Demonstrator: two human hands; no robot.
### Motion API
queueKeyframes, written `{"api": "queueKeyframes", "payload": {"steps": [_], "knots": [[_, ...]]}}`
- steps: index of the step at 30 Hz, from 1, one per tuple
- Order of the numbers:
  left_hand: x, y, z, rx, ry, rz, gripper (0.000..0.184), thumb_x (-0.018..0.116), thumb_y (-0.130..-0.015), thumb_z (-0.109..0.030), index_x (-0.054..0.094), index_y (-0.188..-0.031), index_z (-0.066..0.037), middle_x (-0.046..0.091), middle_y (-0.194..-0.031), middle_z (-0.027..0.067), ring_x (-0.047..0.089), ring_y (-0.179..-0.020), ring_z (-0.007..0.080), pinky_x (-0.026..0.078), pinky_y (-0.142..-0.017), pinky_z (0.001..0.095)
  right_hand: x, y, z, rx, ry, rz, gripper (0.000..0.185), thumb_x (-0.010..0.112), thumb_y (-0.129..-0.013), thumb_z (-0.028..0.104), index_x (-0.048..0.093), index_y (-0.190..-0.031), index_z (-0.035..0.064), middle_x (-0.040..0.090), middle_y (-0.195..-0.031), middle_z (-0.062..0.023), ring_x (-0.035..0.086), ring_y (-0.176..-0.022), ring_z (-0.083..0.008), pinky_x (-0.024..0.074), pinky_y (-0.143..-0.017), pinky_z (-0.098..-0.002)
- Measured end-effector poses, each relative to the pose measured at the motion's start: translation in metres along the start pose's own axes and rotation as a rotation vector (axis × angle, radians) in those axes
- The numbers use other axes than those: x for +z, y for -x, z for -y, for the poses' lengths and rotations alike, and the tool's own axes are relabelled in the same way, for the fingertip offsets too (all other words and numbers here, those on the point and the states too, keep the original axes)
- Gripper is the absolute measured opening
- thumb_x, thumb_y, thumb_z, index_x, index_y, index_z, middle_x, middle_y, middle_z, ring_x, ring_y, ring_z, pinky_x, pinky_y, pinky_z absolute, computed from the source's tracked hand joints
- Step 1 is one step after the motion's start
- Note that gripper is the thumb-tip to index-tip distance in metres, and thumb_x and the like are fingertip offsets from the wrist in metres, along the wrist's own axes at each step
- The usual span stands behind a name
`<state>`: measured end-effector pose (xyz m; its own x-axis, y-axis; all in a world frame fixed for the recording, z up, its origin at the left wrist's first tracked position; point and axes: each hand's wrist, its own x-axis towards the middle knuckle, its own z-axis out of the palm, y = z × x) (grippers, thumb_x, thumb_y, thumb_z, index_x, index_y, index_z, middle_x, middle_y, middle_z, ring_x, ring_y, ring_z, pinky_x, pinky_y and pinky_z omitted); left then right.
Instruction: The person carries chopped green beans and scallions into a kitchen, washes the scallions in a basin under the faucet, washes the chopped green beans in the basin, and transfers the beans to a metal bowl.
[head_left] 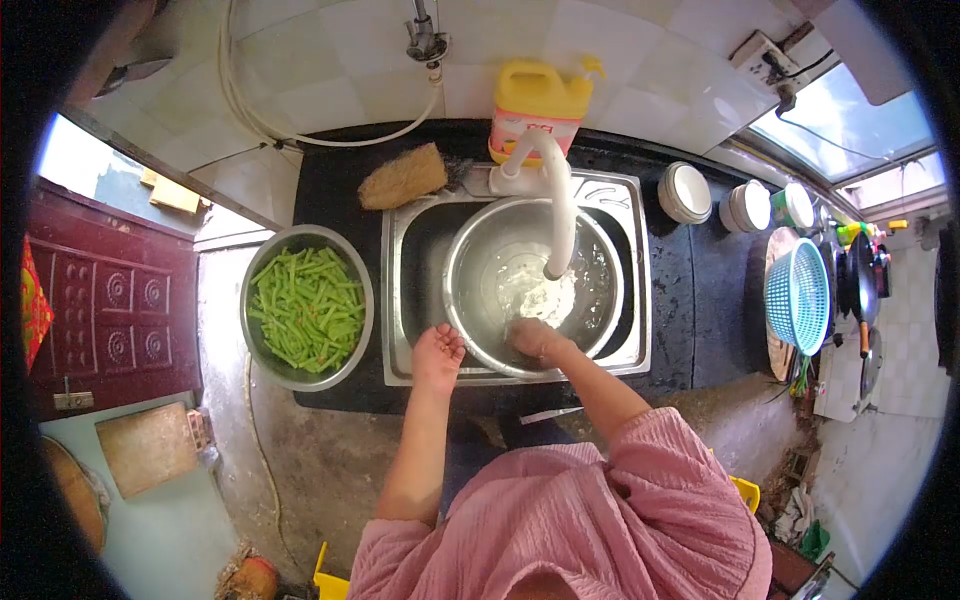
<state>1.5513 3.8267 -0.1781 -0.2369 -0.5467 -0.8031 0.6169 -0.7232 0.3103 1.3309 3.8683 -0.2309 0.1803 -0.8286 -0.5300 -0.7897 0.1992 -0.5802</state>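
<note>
A large steel basin (pixel 465 255) stands in the metal sink (pixel 412 225), and water runs into it from the white faucet (pixel 562 215). My right hand (pixel 537 340) reaches over the near rim into the basin, at the water; its fingertips are hard to make out. Just left of the basin's near rim is my left hand (pixel 439 354), palm up with its fingers curled in and nothing visible in them. On the counter to the left, a steel bowl (pixel 366 330) holds cut green beans (pixel 306 310).
Behind the sink are a yellow jug (pixel 541 100) and a brown sponge-like pad (pixel 404 178). Lidded containers (pixel 686 193), a blue basket (pixel 797 297) and a dark pan (pixel 861 275) line the right side. A knife (pixel 551 415) lies at the counter's front edge.
</note>
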Motion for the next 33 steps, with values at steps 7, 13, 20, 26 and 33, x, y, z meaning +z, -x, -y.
{"api": "queueKeyframes", "payload": {"steps": [7,13,20,26,33], "knots": [[-0.003,0.001,-0.002,0.017,0.019,0.019,0.016,0.052,-0.083,-0.017,0.055,-0.089,-0.003,0.058,-0.083,0.0091,0.057,-0.07,0.021,0.046,-0.064,0.0304,-0.004,0.016,0.038,-0.033,0.047,0.027,0.026,0.05,-0.082,0.024,0.059,-0.093,0.002,0.061,-0.091,-0.0228,0.058,-0.088,-0.0386,0.0452,-0.077,-0.0425],[0.043,0.072,-0.052,0.689,-0.305,0.103,0.011,0.05,-0.079,0.003,0.054,-0.09,0.0,0.058,-0.091,0.0118,0.06,-0.077,0.0215,0.048,-0.068,0.0298,-0.027,0.027,0.029,-0.051,-0.216,-0.39,0.019,0.052,-0.083,0.02,0.059,-0.089,0.0036,0.061,-0.083,-0.0211,0.059,-0.079,-0.0383,0.0456,-0.069,-0.044],[0.006,0.085,-0.134,1.556,-1.501,-0.579,0.023,0.056,-0.077,-0.002,0.056,-0.1,-0.004,0.057,-0.105,0.0127,0.05,-0.106,0.03,0.035,-0.095,0.0392,-0.064,0.027,-0.002,0.316,-0.018,-0.81,0.026,0.053,-0.085,0.023,0.052,-0.105,0.007,0.054,-0.097,-0.023,0.054,-0.093,-0.0409,0.0441,-0.078,-0.0463],[0.018,0.088,-0.089,1.33,-1.254,-0.348,0.021,0.058,-0.076,-0.003,0.059,-0.097,-0.004,0.056,-0.11,0.015,0.046,-0.113,0.0321,0.031,-0.099,0.0406,-0.047,-0.016,-0.043,0.605,-0.2,-0.592,0.048,0.048,-0.085,0.04,0.046,-0.122,0.0105,0.051,-0.113,-0.0281,0.049,-0.106,-0.0445,0.0411,-0.09,-0.0462],[0.019,0.08,-0.034,1.106,-1.197,-0.183,0.017,0.056,-0.077,-0.003,0.06,-0.094,-0.004,0.058,-0.105,0.0129,0.051,-0.104,0.0292,0.039,-0.091,0.0363,-0.047,-0.029,-0.001,0.244,-0.218,-0.369,0.042,0.047,-0.083,0.039,0.058,-0.107,0.0057,0.06,-0.101,-0.0219,0.056,-0.098,-0.0383,0.0434,-0.087,-0.0422]]}}
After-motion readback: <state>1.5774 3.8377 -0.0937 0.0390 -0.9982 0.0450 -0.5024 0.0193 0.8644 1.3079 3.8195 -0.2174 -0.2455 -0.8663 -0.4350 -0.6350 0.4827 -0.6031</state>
